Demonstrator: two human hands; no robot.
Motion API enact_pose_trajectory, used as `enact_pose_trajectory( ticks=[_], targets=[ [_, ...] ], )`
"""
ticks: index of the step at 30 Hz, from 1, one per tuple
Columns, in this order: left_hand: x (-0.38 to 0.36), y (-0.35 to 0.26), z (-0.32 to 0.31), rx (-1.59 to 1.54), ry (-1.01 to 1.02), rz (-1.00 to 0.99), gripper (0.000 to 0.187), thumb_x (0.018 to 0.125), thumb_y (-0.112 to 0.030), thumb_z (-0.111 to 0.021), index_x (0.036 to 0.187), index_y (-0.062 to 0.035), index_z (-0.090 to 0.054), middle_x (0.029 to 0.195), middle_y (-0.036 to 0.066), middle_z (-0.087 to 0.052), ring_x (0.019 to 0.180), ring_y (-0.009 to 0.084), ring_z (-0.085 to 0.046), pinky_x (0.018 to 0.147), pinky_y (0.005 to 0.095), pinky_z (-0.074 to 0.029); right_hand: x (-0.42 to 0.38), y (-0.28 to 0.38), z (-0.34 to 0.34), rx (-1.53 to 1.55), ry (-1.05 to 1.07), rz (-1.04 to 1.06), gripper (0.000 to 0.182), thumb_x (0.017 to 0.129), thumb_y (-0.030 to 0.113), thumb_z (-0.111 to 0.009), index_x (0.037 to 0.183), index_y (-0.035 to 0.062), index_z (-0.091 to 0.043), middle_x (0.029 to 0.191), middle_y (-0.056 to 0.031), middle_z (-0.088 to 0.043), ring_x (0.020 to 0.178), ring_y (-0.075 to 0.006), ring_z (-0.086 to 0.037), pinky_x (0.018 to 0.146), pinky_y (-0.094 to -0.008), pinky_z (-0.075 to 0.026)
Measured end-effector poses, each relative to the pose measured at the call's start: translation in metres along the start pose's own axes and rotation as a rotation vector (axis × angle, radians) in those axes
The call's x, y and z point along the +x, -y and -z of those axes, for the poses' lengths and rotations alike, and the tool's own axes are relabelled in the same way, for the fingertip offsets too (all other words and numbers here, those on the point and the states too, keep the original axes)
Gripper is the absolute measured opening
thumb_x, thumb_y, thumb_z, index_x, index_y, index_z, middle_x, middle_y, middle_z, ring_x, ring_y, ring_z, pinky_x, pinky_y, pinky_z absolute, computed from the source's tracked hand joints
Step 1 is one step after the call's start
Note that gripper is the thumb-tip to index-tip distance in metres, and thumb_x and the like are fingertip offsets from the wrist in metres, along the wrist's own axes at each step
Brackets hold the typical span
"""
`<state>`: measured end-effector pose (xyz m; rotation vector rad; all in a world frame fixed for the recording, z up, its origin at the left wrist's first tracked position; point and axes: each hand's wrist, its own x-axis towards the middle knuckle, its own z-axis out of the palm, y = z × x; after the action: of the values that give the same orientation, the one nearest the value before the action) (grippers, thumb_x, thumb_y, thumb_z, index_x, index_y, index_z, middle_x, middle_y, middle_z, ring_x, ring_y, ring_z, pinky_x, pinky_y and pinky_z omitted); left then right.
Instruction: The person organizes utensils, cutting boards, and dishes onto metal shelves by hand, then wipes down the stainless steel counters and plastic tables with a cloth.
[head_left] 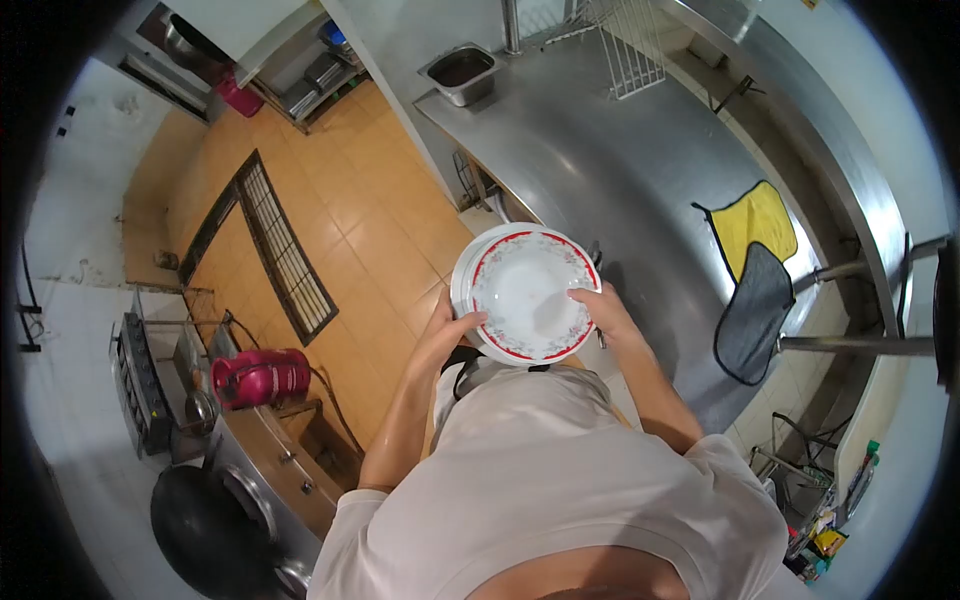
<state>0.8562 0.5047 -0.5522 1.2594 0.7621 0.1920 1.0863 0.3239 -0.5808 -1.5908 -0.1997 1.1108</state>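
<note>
A stack of white plates (533, 290) is held in front of my body, near the edge of the steel counter. The top plate has a red rim band and a grey floral pattern; at least one plain white edge shows beneath it on the left. My left hand (450, 328) grips the left side, its thumb over the rim. On the right side my right hand (602, 312) closes on the rim, its thumb resting on the top plate. The fingers under the stack are hidden.
The steel counter (600, 180) carries a metal pan (462, 75), a wire rack (630, 50), a yellow cloth (758, 222) and a grey cloth (752, 320). To the left are a floor grate (290, 260), a pink gas cylinder (262, 378) and a black wok (205, 530).
</note>
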Motion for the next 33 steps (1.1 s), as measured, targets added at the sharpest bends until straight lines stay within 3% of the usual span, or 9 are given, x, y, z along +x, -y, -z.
enact_pose_trajectory(
  ticks=[5, 9, 10, 15, 16, 19, 24, 29, 33],
  targets=[
    [0.113, -0.038, 0.035, 0.072, 0.183, 0.088, 0.084, 0.081, -0.022, -0.070, 0.147, 0.0017, -0.024, 0.126, 0.018, -0.055, 0.105, 0.0238, -0.064, 0.071, 0.0353, -0.062, 0.076, 0.014, -0.010, 0.078, -0.176, 0.042, 0.043, 0.081, 0.016, -0.070, 0.117, -0.0068, -0.063, 0.107, -0.0177, -0.070, 0.096, -0.0240, -0.068, 0.087, -0.0359, -0.052],
    [0.205, -0.091, 0.061, 0.128, 0.397, 0.142, 0.086, 0.079, -0.026, -0.073, 0.146, 0.0036, -0.028, 0.125, 0.018, -0.055, 0.104, 0.0225, -0.063, 0.070, 0.0337, -0.059, 0.126, 0.033, -0.018, 0.085, -0.414, -0.159, 0.045, 0.082, 0.016, -0.069, 0.122, -0.0031, -0.062, 0.117, -0.0175, -0.066, 0.107, -0.0241, -0.064, 0.092, -0.0361, -0.050],
    [0.230, -0.093, 0.066, 0.151, 0.412, 0.133, 0.086, 0.078, -0.027, -0.073, 0.146, 0.0035, -0.029, 0.125, 0.019, -0.055, 0.104, 0.0223, -0.063, 0.069, 0.0339, -0.059, 0.134, 0.040, -0.024, 0.156, -0.443, -0.119, 0.047, 0.083, 0.016, -0.067, 0.126, -0.0034, -0.060, 0.122, -0.0190, -0.064, 0.111, -0.0249, -0.063, 0.094, -0.0365, -0.049],
    [0.329, -0.101, 0.070, 0.204, 0.504, 0.112, 0.086, 0.074, -0.027, -0.079, 0.143, 0.0037, -0.038, 0.116, 0.018, -0.063, 0.097, 0.0219, -0.065, 0.071, 0.0329, -0.057, 0.162, 0.081, -0.041, 0.341, -0.522, -0.074, 0.049, 0.084, 0.015, -0.065, 0.126, -0.0084, -0.057, 0.117, -0.0211, -0.066, 0.105, -0.0280, -0.066, 0.092, -0.0373, -0.051],
    [0.331, -0.129, 0.063, 0.191, 0.492, 0.213, 0.084, 0.073, -0.024, -0.081, 0.141, 0.0053, -0.041, 0.112, 0.017, -0.065, 0.093, 0.0217, -0.067, 0.072, 0.0306, -0.057, 0.166, 0.087, -0.042, 0.358, -0.543, -0.053, 0.048, 0.084, 0.014, -0.065, 0.125, -0.0082, -0.058, 0.115, -0.0204, -0.067, 0.103, -0.0280, -0.067, 0.090, -0.0374, -0.052],
    [0.374, -0.110, 0.049, 0.198, 0.525, 0.124, 0.070, 0.077, -0.017, -0.075, 0.135, 0.0089, -0.045, 0.116, 0.023, -0.064, 0.096, 0.0278, -0.069, 0.072, 0.0365, -0.062, 0.176, 0.082, -0.030, 0.385, -0.629, -0.027, 0.047, 0.084, 0.015, -0.067, 0.123, -0.0078, -0.059, 0.109, -0.0190, -0.069, 0.095, -0.0271, -0.069, 0.084, -0.0372, -0.055],
    [0.398, -0.108, 0.015, 0.249, 0.592, 0.187, 0.072, 0.077, -0.017, -0.076, 0.135, 0.0103, -0.043, 0.121, 0.023, -0.062, 0.105, 0.0268, -0.067, 0.074, 0.0354, -0.061, 0.177, 0.077, -0.006, 0.388, -0.707, -0.014, 0.044, 0.084, 0.015, -0.068, 0.121, -0.0075, -0.059, 0.106, -0.0176, -0.069, 0.088, -0.0253, -0.069, 0.078, -0.0363, -0.056],
    [0.397, -0.105, -0.016, 0.232, 0.682, 0.176, 0.074, 0.081, -0.022, -0.078, 0.138, 0.0072, -0.041, 0.123, 0.022, -0.060, 0.103, 0.0269, -0.066, 0.071, 0.0349, -0.061, 0.161, 0.067, 0.009, 0.453, -0.748, -0.035, 0.037, 0.085, 0.013, -0.067, 0.117, -0.0043, -0.062, 0.101, -0.0148, -0.069, 0.085, -0.0214, -0.069, 0.070, -0.0330, -0.057],
    [0.397, -0.106, -0.035, 0.271, 0.781, 0.196, 0.069, 0.084, -0.022, -0.076, 0.140, 0.0041, -0.043, 0.124, 0.019, -0.061, 0.101, 0.0250, -0.067, 0.066, 0.0293, -0.059, 0.143, 0.050, 0.010, 0.471, -0.829, 0.066, 0.041, 0.085, 0.014, -0.067, 0.120, -0.0058, -0.060, 0.107, -0.0152, -0.069, 0.091, -0.0234, -0.068, 0.079, -0.0356, -0.056]
  ],
)
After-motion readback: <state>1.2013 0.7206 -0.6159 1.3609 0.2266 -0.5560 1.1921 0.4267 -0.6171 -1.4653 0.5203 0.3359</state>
